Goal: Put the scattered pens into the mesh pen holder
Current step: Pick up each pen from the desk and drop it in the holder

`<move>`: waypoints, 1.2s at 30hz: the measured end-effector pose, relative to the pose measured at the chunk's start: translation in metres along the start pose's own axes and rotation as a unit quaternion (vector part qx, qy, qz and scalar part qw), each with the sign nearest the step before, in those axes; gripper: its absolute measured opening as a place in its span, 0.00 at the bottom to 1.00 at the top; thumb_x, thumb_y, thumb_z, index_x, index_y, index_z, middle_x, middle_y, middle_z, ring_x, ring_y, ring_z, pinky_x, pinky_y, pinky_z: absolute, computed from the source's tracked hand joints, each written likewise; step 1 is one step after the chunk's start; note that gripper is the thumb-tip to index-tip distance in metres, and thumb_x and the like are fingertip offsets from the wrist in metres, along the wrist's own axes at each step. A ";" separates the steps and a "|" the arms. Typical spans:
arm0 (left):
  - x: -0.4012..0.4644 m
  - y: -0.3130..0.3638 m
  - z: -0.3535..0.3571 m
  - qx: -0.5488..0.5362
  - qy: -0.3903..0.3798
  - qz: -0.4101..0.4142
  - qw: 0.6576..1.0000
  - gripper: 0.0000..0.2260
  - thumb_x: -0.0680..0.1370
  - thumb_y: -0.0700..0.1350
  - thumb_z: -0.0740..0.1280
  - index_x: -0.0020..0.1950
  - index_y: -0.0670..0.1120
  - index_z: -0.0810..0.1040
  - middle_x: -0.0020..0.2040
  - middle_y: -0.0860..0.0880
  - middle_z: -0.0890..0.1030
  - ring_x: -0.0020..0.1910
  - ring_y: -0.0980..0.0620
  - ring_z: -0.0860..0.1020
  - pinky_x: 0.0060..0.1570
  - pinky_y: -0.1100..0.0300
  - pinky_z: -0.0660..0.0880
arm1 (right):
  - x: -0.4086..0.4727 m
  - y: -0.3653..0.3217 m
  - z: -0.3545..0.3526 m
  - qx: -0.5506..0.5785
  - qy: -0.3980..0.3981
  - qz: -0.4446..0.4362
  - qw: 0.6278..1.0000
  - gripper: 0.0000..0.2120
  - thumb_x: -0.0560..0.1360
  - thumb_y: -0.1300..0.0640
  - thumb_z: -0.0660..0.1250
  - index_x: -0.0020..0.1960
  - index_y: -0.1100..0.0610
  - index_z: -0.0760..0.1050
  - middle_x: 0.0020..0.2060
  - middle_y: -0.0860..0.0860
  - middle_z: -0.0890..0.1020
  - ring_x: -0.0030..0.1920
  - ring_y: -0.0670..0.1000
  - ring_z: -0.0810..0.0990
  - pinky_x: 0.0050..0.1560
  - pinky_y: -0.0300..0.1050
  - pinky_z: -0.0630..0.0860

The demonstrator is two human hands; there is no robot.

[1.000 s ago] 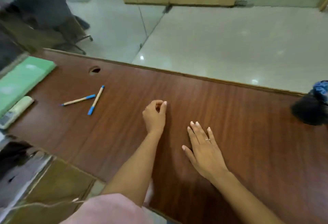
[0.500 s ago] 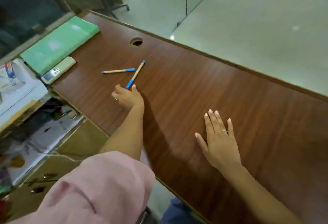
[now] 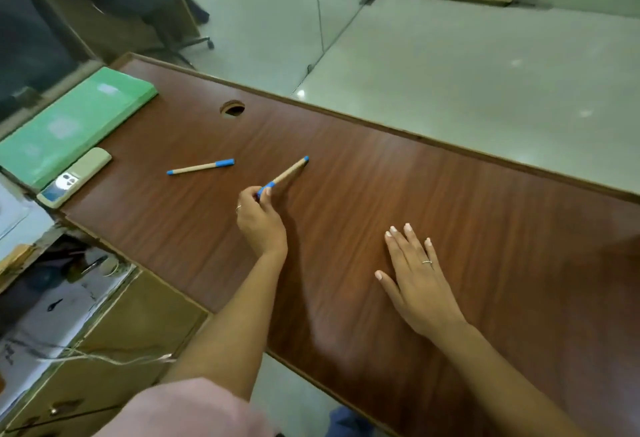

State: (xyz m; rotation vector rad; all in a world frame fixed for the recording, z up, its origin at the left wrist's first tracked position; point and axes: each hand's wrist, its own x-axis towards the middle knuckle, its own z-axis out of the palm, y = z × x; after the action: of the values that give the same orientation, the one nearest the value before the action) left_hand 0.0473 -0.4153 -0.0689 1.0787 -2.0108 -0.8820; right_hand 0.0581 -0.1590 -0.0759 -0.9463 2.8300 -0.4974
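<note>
While the right hand (image 3: 417, 277) lies flat, fingers spread, the left hand (image 3: 259, 218) pinches one pen (image 3: 287, 174) by its blue end; the other pen (image 3: 201, 167) lies apart.

The room is evenly lit from overhead, soft and slightly greenish. Small white glints sit on the polished floor (image 3: 450, 66), ceiling lights mirrored there. The desk (image 3: 398, 177) shows a faint sheen along its wood grain but no harsh glare. Shadows are soft — a broad, blurry one spreads to the right of the left forearm, a thinner one hugs the right hand (image 3: 417, 274). The far left corner is dim and murky. The pink sleeve (image 3: 194, 409) at the bottom is a smeared, out-of-focus blob. Straight edges bow outward toward the borders — wide-angle bending — and detail goes soft and smudgy at the left edge.
</note>
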 end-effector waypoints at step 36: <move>-0.229 0.228 0.169 -0.081 -0.396 0.290 0.868 0.09 0.77 0.52 0.67 0.46 0.47 0.79 0.43 0.49 0.83 0.44 0.50 0.79 0.41 0.59 0.71 | -0.101 0.147 -0.054 -0.002 0.106 0.268 0.958 0.29 0.80 0.44 0.49 0.74 0.60 0.53 0.76 0.55 0.57 0.76 0.53 0.47 0.73 0.56 0.44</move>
State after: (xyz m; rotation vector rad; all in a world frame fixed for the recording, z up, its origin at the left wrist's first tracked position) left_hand -0.0859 -0.0773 -0.0323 -0.0765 -2.6220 -1.2323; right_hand 0.0447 0.0264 -0.0753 -0.0991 3.0921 -0.5434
